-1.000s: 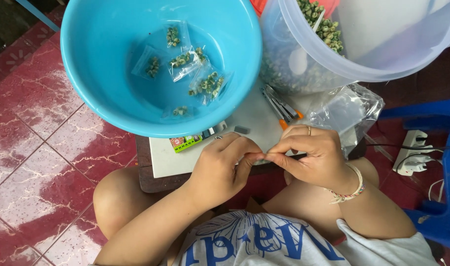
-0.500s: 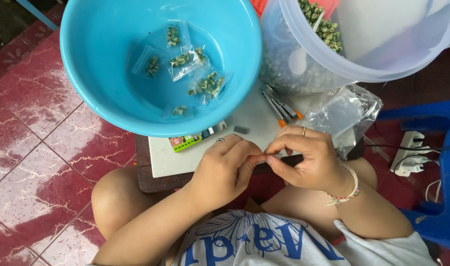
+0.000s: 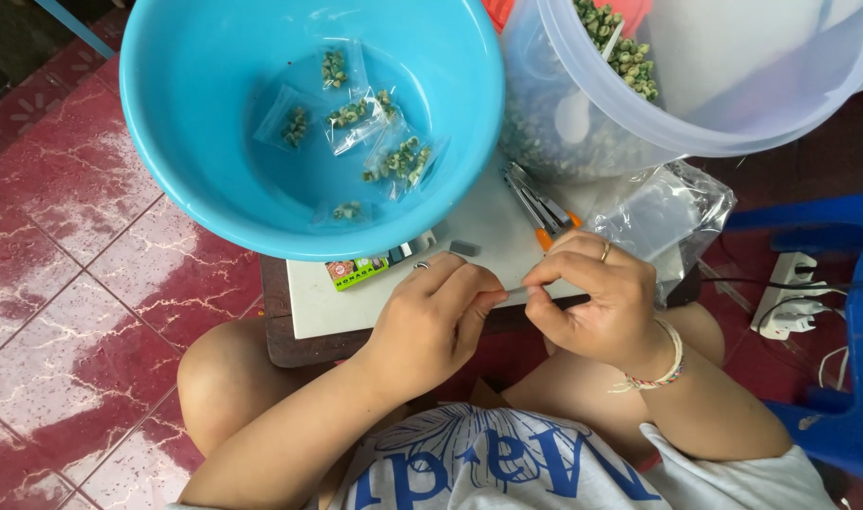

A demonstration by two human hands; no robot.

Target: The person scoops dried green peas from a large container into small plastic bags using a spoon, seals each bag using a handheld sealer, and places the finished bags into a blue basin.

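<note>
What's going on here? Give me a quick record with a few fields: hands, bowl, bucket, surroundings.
left hand: fingers pinch one end of a small clear bag
right hand: pinches the other end; ring and bracelet on it
blue bowl: holds several small clear bags of green bits
bucket: translucent, with loose green bits inside
board: white, under the hands
empty bags: clear heap by the bucket
floor: red tiles

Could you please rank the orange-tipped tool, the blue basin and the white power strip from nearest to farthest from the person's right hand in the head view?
From the right hand:
1. Orange-tipped tool, just above the knuckles on the white board.
2. White power strip, off to its right on the floor.
3. Blue basin, up and left; its near rim rivals the strip, so that pair is close.
</note>
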